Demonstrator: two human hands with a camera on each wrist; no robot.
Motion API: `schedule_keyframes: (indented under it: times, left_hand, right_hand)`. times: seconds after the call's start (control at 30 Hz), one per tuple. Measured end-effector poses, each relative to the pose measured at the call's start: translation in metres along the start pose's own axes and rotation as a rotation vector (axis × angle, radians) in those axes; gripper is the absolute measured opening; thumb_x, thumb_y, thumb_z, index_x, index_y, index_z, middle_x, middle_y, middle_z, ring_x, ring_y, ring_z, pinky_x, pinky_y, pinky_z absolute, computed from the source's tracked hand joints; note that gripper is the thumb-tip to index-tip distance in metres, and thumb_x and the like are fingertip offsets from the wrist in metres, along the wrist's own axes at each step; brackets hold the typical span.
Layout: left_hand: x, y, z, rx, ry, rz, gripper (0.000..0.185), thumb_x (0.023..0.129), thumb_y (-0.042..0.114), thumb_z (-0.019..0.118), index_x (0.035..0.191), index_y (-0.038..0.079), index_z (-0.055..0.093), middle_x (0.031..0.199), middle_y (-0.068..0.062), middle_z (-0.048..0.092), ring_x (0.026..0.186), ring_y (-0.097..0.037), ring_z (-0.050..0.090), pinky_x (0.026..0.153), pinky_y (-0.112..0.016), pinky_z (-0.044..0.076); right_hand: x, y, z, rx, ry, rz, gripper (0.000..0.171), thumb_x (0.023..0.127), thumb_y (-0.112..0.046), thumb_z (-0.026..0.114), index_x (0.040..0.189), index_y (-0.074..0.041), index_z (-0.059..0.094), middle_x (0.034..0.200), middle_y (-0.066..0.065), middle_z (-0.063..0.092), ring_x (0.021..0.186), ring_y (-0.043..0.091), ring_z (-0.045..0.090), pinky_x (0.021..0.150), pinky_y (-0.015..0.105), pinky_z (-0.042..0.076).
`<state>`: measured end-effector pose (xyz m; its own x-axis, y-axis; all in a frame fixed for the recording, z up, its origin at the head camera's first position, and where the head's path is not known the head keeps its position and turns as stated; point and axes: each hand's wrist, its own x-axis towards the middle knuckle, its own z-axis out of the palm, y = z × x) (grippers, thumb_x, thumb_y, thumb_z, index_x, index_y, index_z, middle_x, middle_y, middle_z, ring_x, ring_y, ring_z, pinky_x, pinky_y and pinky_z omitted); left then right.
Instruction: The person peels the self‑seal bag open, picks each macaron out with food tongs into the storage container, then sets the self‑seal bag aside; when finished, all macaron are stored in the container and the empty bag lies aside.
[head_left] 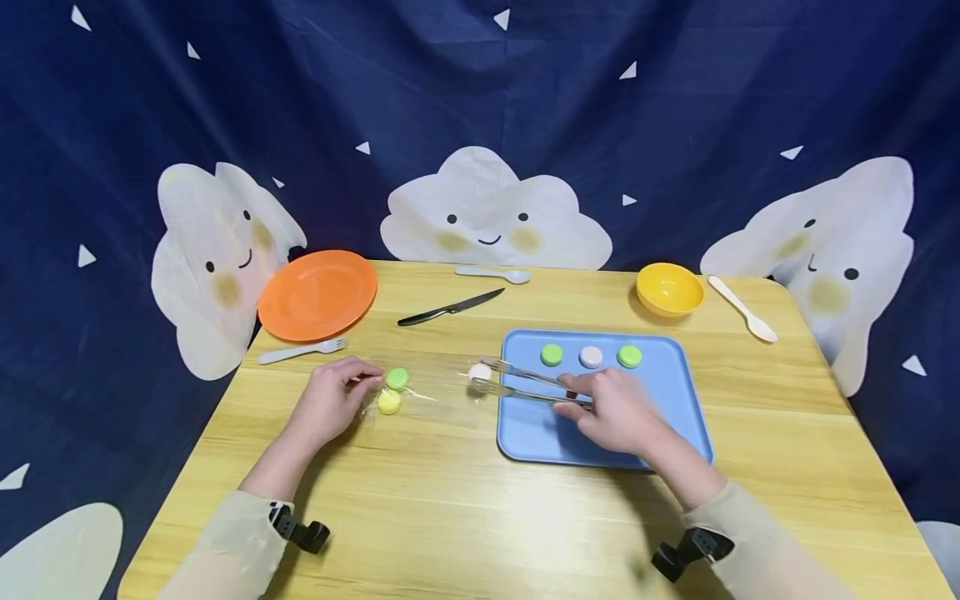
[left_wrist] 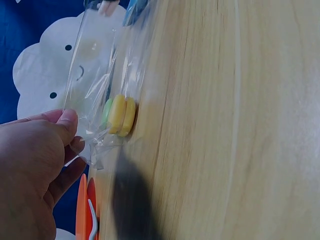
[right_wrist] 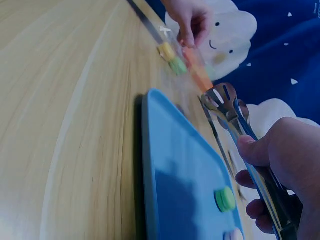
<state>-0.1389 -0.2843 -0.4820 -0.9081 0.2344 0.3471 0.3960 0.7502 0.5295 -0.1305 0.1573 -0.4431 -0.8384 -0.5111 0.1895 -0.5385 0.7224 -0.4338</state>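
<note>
Behind everything, a dark navy cloth backdrop (head_left: pixel 465 83), creased in soft folds and scattered with small white triangles. Printed across it, three white smiling clouds with blushing cheeks: one at the left (head_left: pixel 217 258), one in the middle (head_left: pixel 491 212), one at the right (head_left: pixel 825 250). In front, a light wooden bench (head_left: pixel 465 517) with rounded corners and pale grain. Lit evenly and softly, with only faint shadows.

Shiny metal tongs (head_left: pixel 525 382), clear plastic bag (head_left: pixel 427 392), smooth wooden table (head_left: pixel 465 500).
</note>
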Motion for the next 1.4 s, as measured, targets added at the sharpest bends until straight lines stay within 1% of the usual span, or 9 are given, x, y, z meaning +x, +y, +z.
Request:
schedule_keyframes:
  times: [0.17,0.4,0.53,0.67,0.9,1.0,1.2,1.27,1.4]
  left_hand:
    - [-0.001,0.000,-0.001,0.005,0.003,-0.015,0.009,0.094,0.003,0.081,0.101,0.008,0.082,0.097,-0.002,0.076,0.087,-0.018,0.072,0.072,-0.040,0.061]
    - [-0.003,-0.001,0.000,0.003,0.001,-0.017,0.008,0.095,0.004,0.080,0.101,0.008,0.081,0.098,-0.001,0.076,0.086,-0.016,0.071,0.072,-0.037,0.061]
    - [-0.005,0.000,-0.001,-0.005,-0.009,-0.026,0.007,0.095,0.005,0.080,0.101,0.009,0.081,0.098,0.000,0.076,0.086,-0.015,0.071,0.071,-0.036,0.061]
    - [-0.005,0.000,-0.001,-0.005,-0.015,-0.032,0.007,0.096,0.006,0.080,0.102,0.008,0.081,0.099,0.000,0.076,0.086,-0.014,0.071,0.072,-0.036,0.061]
    - [-0.005,0.000,-0.001,-0.002,-0.002,-0.020,0.007,0.095,0.005,0.080,0.101,0.008,0.081,0.098,0.000,0.076,0.085,-0.014,0.071,0.071,-0.036,0.061]
    - [-0.004,0.000,-0.001,-0.003,-0.003,-0.011,0.007,0.095,0.005,0.080,0.101,0.008,0.081,0.098,0.000,0.076,0.085,-0.015,0.071,0.072,-0.036,0.061]
    - [-0.002,0.001,-0.001,-0.001,-0.013,-0.009,0.006,0.096,0.006,0.079,0.101,0.009,0.081,0.098,0.000,0.076,0.087,-0.015,0.071,0.073,-0.037,0.061]
    - [-0.001,0.002,-0.002,-0.002,-0.021,-0.013,0.006,0.097,0.006,0.079,0.102,0.009,0.081,0.099,0.000,0.076,0.088,-0.016,0.071,0.073,-0.038,0.061]
    - [0.000,0.003,-0.002,-0.002,-0.036,-0.022,0.006,0.098,0.007,0.077,0.103,0.010,0.080,0.100,0.000,0.075,0.089,-0.017,0.071,0.075,-0.040,0.061]
  right_hand:
    - [-0.017,0.013,-0.013,-0.005,0.014,0.000,0.029,0.093,-0.027,0.084,0.118,-0.012,0.081,0.082,-0.010,0.072,0.050,0.000,0.035,0.045,0.027,0.030]
    - [-0.042,0.032,-0.029,-0.105,0.016,0.046,0.027,0.091,-0.032,0.086,0.114,-0.018,0.082,0.067,-0.019,0.059,0.050,0.001,0.035,0.044,0.027,0.027]
    - [-0.054,0.040,-0.033,-0.105,-0.005,0.072,0.031,0.090,-0.031,0.086,0.117,-0.017,0.082,0.081,-0.011,0.073,0.046,0.000,0.031,0.043,0.027,0.027]
    - [-0.060,0.045,-0.033,-0.095,-0.027,0.092,0.032,0.090,-0.030,0.086,0.118,-0.016,0.082,0.093,-0.005,0.078,0.046,0.001,0.030,0.042,0.027,0.026]
    - [-0.062,0.051,-0.031,-0.102,-0.056,0.106,0.032,0.090,-0.031,0.087,0.118,-0.016,0.082,0.079,-0.012,0.069,0.048,0.002,0.033,0.044,0.027,0.027]
    - [-0.061,0.051,-0.033,-0.103,-0.064,0.115,0.035,0.091,-0.032,0.086,0.120,-0.014,0.080,0.084,-0.009,0.071,0.051,0.003,0.039,0.045,0.028,0.031]
    - [-0.052,0.044,-0.038,-0.123,-0.054,0.090,0.044,0.092,-0.038,0.084,0.125,-0.009,0.077,0.095,-0.008,0.076,0.074,0.014,0.065,0.055,0.036,0.048]
    - [-0.047,0.039,-0.036,-0.121,-0.053,0.072,0.044,0.092,-0.038,0.083,0.125,-0.009,0.077,0.093,-0.012,0.074,0.078,0.014,0.066,0.058,0.036,0.049]
    - [-0.034,0.027,-0.030,-0.093,-0.056,0.025,0.030,0.093,-0.035,0.083,0.115,-0.014,0.079,0.083,-0.019,0.067,0.065,0.006,0.054,0.054,0.030,0.043]
